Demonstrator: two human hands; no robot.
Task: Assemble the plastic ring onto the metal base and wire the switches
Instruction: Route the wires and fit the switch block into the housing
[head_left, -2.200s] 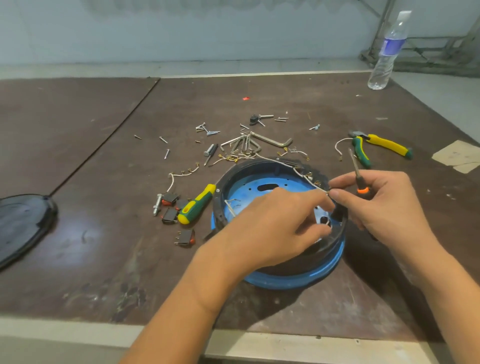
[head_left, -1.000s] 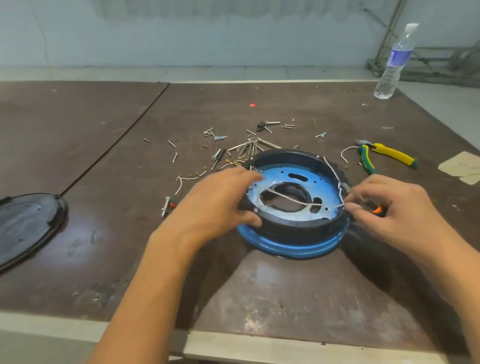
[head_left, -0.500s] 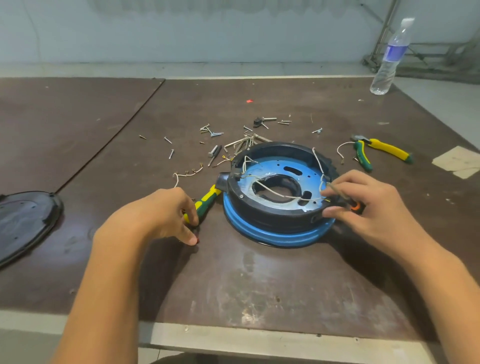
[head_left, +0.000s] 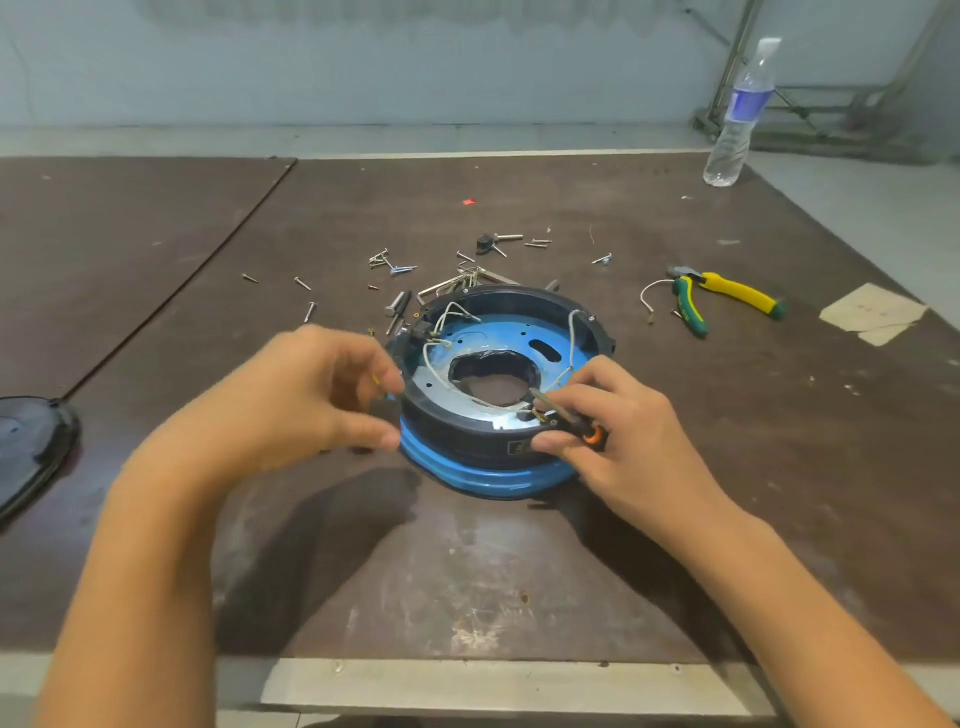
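Note:
The black plastic ring (head_left: 519, 299) sits on the blue metal base (head_left: 483, 480) in the middle of the brown table. White wires (head_left: 573, 332) loop inside it, and a small black switch (head_left: 421, 330) sits at its inner left. My right hand (head_left: 634, 436) grips a small orange-collared screwdriver (head_left: 592, 434), its tip pointing into the ring's near right side. My left hand (head_left: 291, 405) is blurred, with its thumb and fingers curled at the ring's left edge. A sliver of yellow shows by its fingers. I cannot tell whether it holds anything.
Loose screws and hex keys (head_left: 452, 283) lie just behind the ring. Green-yellow pliers (head_left: 727, 296) and a paper scrap (head_left: 872, 314) lie at the right. A water bottle (head_left: 737, 114) stands far right. A black lid (head_left: 31, 447) lies at the left edge.
My left hand has moved right from the green-yellow screwdriver to the ring's left edge, hiding that screwdriver. My right hand stays at the ring's near right side with the small screwdriver.

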